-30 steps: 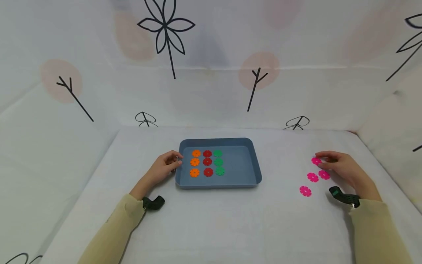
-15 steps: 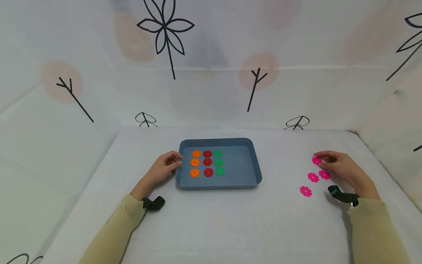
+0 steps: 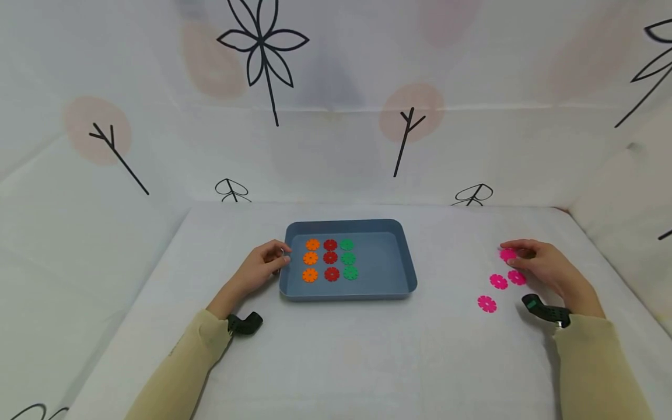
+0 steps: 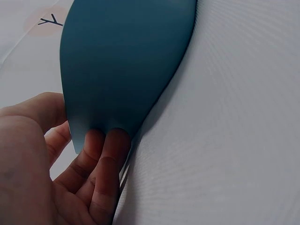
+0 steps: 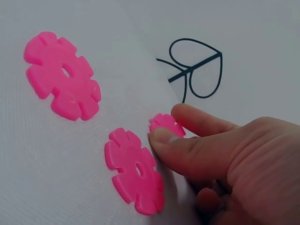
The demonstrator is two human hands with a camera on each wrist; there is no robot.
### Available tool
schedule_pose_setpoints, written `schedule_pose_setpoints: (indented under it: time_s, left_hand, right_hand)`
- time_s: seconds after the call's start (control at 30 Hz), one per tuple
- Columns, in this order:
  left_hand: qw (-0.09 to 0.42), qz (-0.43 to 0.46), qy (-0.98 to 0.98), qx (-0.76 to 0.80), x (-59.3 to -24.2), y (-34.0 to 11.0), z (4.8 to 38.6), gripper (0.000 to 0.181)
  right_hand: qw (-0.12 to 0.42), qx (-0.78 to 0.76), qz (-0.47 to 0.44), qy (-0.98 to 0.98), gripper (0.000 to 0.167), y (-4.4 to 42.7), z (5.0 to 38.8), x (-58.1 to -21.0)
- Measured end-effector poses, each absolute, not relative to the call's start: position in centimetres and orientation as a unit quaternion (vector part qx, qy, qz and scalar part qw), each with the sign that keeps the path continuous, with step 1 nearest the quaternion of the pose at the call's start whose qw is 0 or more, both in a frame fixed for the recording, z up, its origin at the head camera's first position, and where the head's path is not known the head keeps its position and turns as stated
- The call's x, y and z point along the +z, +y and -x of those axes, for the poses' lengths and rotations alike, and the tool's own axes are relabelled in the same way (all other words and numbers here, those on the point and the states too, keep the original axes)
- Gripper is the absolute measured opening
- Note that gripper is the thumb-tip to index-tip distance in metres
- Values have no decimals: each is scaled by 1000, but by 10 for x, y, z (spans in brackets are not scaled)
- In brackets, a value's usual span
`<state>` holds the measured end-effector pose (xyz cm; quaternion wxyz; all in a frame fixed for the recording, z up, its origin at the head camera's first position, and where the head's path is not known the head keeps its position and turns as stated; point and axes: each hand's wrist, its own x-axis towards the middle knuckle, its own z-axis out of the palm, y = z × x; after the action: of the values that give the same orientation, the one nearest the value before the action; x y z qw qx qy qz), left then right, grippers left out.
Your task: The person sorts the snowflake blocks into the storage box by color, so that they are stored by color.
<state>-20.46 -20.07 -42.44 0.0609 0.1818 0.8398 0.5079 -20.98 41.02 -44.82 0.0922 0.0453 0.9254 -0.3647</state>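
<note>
At its left end, a blue-grey tray (image 3: 385, 265) is held by my left hand (image 3: 257, 265). The left wrist view shows the thumb over the rim and fingertips against the outer wall of the tray (image 4: 122, 65). Inside lie three orange flower-shaped discs (image 3: 311, 258), three red ones (image 3: 330, 257) and three green ones (image 3: 348, 258), in columns. Over at the right, my right hand (image 3: 548, 268) pinches a pink notched disc (image 5: 168, 124) between thumb and index finger, partly hiding it. Other pink discs (image 3: 498, 282) lie flat on the cloth near that hand.
A white cloth (image 3: 394, 356) covers the table. Patterned white fabric (image 3: 336, 151) rises behind it and at both sides. One pink disc (image 3: 486, 304) lies nearest the front, left of the right wrist's dark camera mount (image 3: 546, 311).
The pink disc between my right thumb and index finger has shifted slightly right and up, closer into the fingers. My left hand and the tray have stayed put.
</note>
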Motion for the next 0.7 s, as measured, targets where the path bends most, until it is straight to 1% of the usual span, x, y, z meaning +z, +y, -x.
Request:
schedule_pose_setpoints:
  time_s: [0.17,0.5,0.7]
  left_hand:
    - [60,-182,840,507,-424,-201,205,25]
    - [59,-182,840,508,-423,-201,205,25]
    - [60,-182,840,508,-424,-201,205,25]
  right_hand:
    - [90,-373,-50,922,63,413,209,-447]
    - [83,-389,-59,916,68,416,209,-448]
    - [81,-395,-65,913,67,418,210,-451]
